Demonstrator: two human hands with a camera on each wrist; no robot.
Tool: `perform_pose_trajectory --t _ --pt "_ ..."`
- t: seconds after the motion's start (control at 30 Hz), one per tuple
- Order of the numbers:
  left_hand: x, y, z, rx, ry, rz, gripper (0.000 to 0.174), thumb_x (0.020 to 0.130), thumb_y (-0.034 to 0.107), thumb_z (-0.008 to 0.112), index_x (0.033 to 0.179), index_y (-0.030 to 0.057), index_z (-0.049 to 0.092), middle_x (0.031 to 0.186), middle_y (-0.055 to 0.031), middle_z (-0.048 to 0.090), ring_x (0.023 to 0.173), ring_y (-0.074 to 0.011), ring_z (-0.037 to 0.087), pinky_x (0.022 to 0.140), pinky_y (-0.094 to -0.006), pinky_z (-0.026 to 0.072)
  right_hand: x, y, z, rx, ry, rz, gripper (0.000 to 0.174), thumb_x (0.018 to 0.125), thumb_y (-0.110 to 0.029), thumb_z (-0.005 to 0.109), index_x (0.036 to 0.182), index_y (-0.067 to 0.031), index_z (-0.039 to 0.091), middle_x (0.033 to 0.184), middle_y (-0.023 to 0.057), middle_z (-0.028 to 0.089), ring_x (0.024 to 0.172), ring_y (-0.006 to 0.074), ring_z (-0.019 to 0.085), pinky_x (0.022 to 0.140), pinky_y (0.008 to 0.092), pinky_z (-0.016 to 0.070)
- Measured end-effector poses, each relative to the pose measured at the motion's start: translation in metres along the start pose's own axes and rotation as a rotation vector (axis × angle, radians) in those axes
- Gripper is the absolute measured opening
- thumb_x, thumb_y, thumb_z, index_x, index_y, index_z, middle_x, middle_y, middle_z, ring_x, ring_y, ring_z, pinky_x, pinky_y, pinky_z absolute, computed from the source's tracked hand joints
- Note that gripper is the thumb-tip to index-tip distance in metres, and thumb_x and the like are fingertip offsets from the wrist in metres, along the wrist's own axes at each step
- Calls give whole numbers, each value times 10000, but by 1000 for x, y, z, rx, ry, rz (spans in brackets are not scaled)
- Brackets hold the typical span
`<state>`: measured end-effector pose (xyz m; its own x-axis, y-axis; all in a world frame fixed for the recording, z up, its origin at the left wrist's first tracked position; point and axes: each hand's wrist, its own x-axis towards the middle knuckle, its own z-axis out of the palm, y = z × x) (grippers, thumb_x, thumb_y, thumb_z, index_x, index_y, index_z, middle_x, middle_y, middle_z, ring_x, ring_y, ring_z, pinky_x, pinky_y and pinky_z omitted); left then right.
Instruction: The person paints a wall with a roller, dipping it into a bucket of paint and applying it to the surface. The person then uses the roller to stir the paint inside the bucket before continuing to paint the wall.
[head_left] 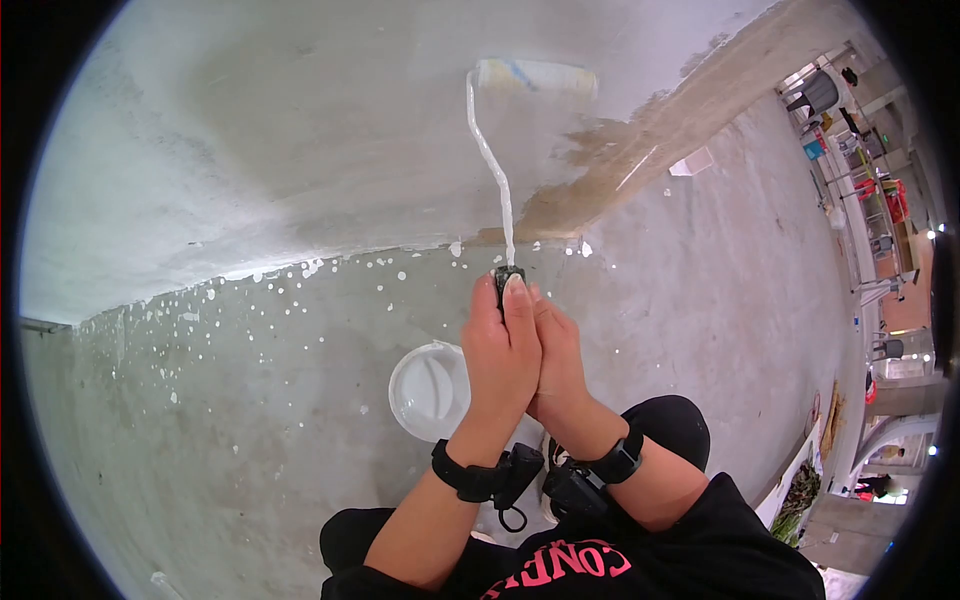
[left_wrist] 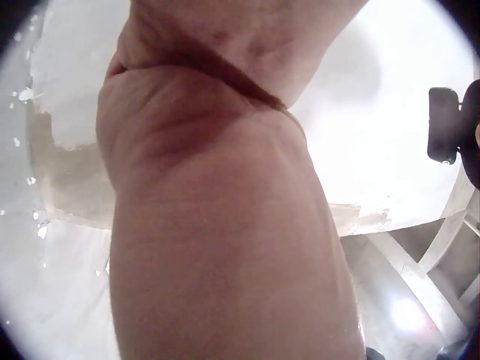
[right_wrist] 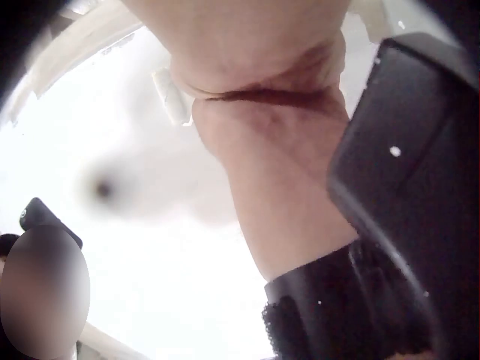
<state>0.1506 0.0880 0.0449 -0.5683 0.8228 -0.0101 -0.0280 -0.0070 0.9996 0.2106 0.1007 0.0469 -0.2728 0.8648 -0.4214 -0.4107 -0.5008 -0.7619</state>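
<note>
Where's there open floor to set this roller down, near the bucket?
Widest bare patch: the floor beyond the right hand, between the brown wall base and the cluttered racks far right. Left of the bucket the floor is open too, though speckled with white drops. Crowded: under the left hand and right hand gripping the roller, around the bucket.

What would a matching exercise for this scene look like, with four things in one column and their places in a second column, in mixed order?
Things:
1. roller sleeve
2. roller grip
3. white bucket
4. paint drops

Places:
A. standing on the floor, beside the left wrist
B. against the wall, at the far end of the bent rod
C. scattered on the floor along the foot of the wall
D. clasped between the left hand and the right hand

Pairs: 1-B, 2-D, 3-A, 4-C.
</note>
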Motion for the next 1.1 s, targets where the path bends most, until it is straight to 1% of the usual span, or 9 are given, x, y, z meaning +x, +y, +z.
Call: perform_pose_trajectory --t 0.13,0.23,0.43,0.77,0.83,0.93,0.97,1.03,1.1 --pt "0 11 -5 -72 -35 21 256 1016 224 445 970 -3 553 810 -50 566 734 -120 507 662 -278 440 -5 0 7 4 -30 -65 320 1028 -277 467 989 -1 624 857 16 602 760 83 551 656 231 463" --pt "-5 5 -11 -82 11 16 255 1016 222 443 973 -2 557 808 -42 563 732 -112 502 662 -271 437 -11 7 8 -65 -6 -93 325 1029 -276 465 985 0 631 842 9 599 753 72 543 651 225 457" --pt "-17 -8 -28 -73 16 -57 243 1017 209 441 946 3 549 783 -25 538 709 -100 475 633 -269 418 -19 26 10 -67 14 5 326 1026 -267 469 968 3 642 846 3 601 762 67 535 655 224 450" --pt "-3 -13 -23 5 52 -78 253 1017 211 434 909 3 530 742 -42 525 674 -114 462 606 -291 412 -1 27 6 65 9 118 276 1006 -225 479 999 11 622 931 60 622 832 126 592 715 271 490" --pt "-5 -16 -23 96 58 -62 252 1005 235 446 978 -5 518 780 -200 627 687 -365 606 623 -429 465 -1 30 3 66 4 152 272 1003 -224 484 996 9 623 931 62 624 838 131 597 721 273 494" --pt "-10 -30 -22 104 75 -101 262 1005 241 446 968 -7 523 780 -205 627 687 -370 603 626 -432 466 1 41 -5 88 32 210 261 997 -219 489 1012 7 619 949 74 627 855 142 604 729 287 502" --pt "-13 -33 -21 107 69 -105 262 1005 241 446 968 -7 523 780 -205 627 687 -370 603 626 -432 466 0 43 -7 114 55 231 261 997 -220 490 1023 6 616 956 78 627 859 146 606 731 292 503" --pt "-13 -34 -21 77 63 -188 284 1019 235 440 876 0 511 718 -70 539 663 -142 475 608 -320 418 1 47 -11 141 78 249 261 996 -222 491 1034 6 613 963 82 628 863 150 608 732 298 505" --pt "-13 -40 -21 75 61 -200 288 1019 239 442 873 0 511 717 -70 541 660 -140 472 607 -320 418 4 51 -13 85 53 278 317 1021 -354 458 1044 -68 594 903 17 607 805 120 586 697 277 494"
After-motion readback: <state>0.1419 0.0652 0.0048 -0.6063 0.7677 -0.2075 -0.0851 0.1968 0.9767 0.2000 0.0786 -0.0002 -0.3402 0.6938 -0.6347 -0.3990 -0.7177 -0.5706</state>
